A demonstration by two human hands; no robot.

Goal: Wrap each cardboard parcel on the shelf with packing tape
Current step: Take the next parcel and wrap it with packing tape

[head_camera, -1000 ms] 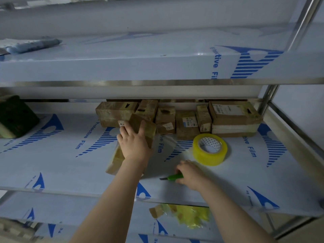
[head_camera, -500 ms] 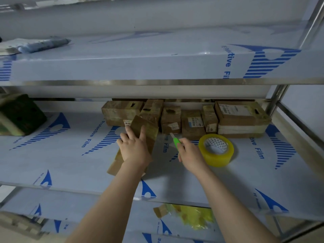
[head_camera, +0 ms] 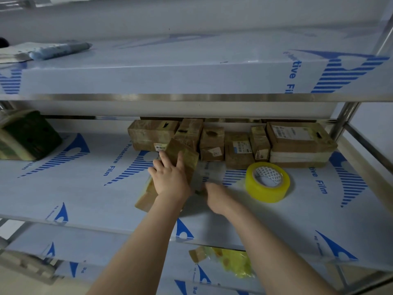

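The left grip (head_camera: 170, 179) clasps the long parcel (head_camera: 187, 154), which lies tilted on the middle shelf (head_camera: 85, 188) in front of the row of parcels (head_camera: 238, 150) at its back. The right grip (head_camera: 214, 195), just beside that parcel, is too blurred to tell whether it holds anything. A clear strip of tape (head_camera: 210, 173) seems to run from the parcel toward the tape roll (head_camera: 268, 184); should the parcel slip or twist under the left grip, that strip could fold onto itself or stick to the shelf, spoiling the wrap.
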